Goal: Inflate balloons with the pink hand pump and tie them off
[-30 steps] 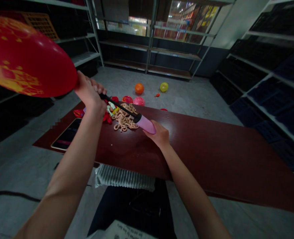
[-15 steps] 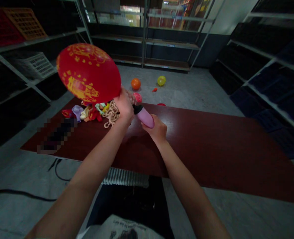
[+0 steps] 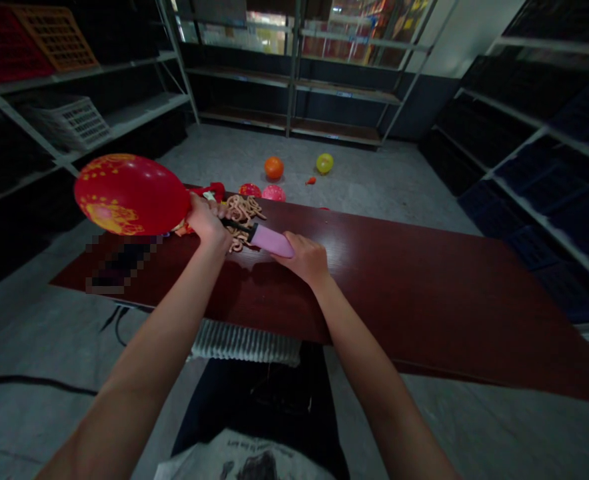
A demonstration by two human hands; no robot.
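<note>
My left hand [image 3: 207,219] is closed around the neck of an inflated red balloon [image 3: 137,195] with yellow printing, where it meets the front end of a hand pump. The balloon points out to the left above the table. My right hand [image 3: 305,257] grips the rear of the pink balloon pump [image 3: 272,240]; a black rod shows between its barrel and my left hand. Beneath the pump lies a heap of beige, curly, string-like pieces [image 3: 244,208]. Uninflated balloons [image 3: 214,192] in several colours lie behind my left hand, partly hidden by the red balloon.
The dark red table [image 3: 424,287] spans the view; a blurred-out dark object [image 3: 124,261] lies at its left. On the floor beyond are an orange balloon [image 3: 274,168], a yellow balloon [image 3: 324,163] and a pink balloon [image 3: 273,193]. Shelving [image 3: 344,93] lines the room.
Both hands have moved, the left one down and to the left with the red balloon. The pump lies flatter, and more of its black rod shows between my hands.
</note>
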